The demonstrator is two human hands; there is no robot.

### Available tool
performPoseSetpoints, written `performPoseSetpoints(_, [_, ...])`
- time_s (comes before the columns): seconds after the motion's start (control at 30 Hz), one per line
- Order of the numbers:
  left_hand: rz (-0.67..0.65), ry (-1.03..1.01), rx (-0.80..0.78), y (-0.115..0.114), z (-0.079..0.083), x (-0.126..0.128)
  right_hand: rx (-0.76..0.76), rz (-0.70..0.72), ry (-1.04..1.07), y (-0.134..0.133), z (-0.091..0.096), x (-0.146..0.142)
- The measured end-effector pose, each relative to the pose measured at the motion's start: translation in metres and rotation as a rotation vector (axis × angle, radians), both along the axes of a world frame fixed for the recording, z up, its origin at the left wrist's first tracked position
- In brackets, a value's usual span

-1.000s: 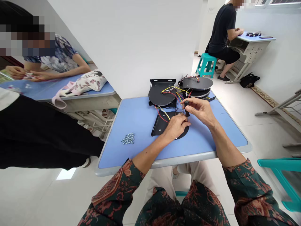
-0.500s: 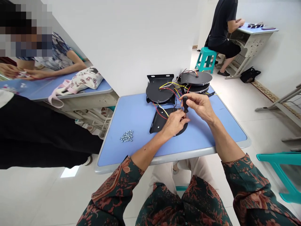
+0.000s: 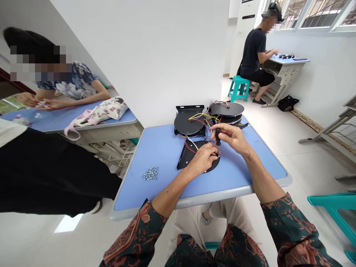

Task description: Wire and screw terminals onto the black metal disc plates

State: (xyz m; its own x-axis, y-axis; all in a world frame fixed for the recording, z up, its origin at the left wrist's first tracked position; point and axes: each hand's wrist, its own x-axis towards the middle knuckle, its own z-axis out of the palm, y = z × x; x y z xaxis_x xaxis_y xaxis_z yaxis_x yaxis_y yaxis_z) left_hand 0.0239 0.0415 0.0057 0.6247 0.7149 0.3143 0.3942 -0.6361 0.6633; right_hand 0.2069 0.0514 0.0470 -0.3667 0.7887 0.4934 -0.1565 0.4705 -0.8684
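My right hand is closed round the black handle of a screwdriver. The tool stands nearly upright, its metal shaft pointing down at the right edge of a black metal plate with a rounded end. My left hand lies over this plate, thumb and fingers drawn together beside the screwdriver tip. What those fingers pinch, if anything, is hidden. Red, yellow and white wires run from the plate toward a round black unit behind it. A heap of small silvery screws lies to the left.
More round black units are stacked at the back right of the blue table, against a white wall. Co-workers sit at tables to the left and far right. A dark-trousered leg is close on the left; a teal stool stands right.
The view has tilted up, so the table sits lower in the picture. My right hand and the screwdriver still stand over the plate, with the tip by its right edge.
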Motion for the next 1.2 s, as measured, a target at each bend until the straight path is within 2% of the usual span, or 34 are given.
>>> performPoseSetpoints(0.3, [0.064,0.080,0.117,-0.001,-0.003,0.007,0.044,-0.086,-0.037,-0.004,0.002,-0.003])
performPoseSetpoints(0.47, [0.064,0.092,0.166,-0.003,-0.003,0.009,0.095,-0.246,-0.100,-0.006,0.004,-0.007])
performPoseSetpoints(0.6, [0.069,0.089,0.195,-0.003,-0.005,0.009,0.092,-0.343,0.067,-0.005,0.003,-0.006])
performPoseSetpoints(0.73, [0.079,0.106,0.203,-0.003,-0.006,0.009,0.143,-0.504,0.278,0.001,0.002,0.003])
performPoseSetpoints(0.83, [0.095,0.173,0.234,-0.007,-0.005,0.012,0.149,-0.548,0.297,0.008,0.000,0.008])
performPoseSetpoints(0.97, [0.091,0.332,0.378,-0.019,0.001,0.012,0.145,-0.527,0.281,0.012,-0.002,0.008])
performPoseSetpoints(1.07, [0.180,0.360,0.441,-0.032,0.010,-0.013,0.142,-0.509,0.306,0.011,-0.002,0.008])
performPoseSetpoints(1.13, [0.278,0.311,0.465,-0.042,0.015,-0.049,0.133,-0.499,0.315,0.011,-0.002,0.008])
performPoseSetpoints(1.2, [0.454,0.243,0.462,-0.050,0.017,-0.096,0.118,-0.485,0.308,0.010,-0.002,0.008])
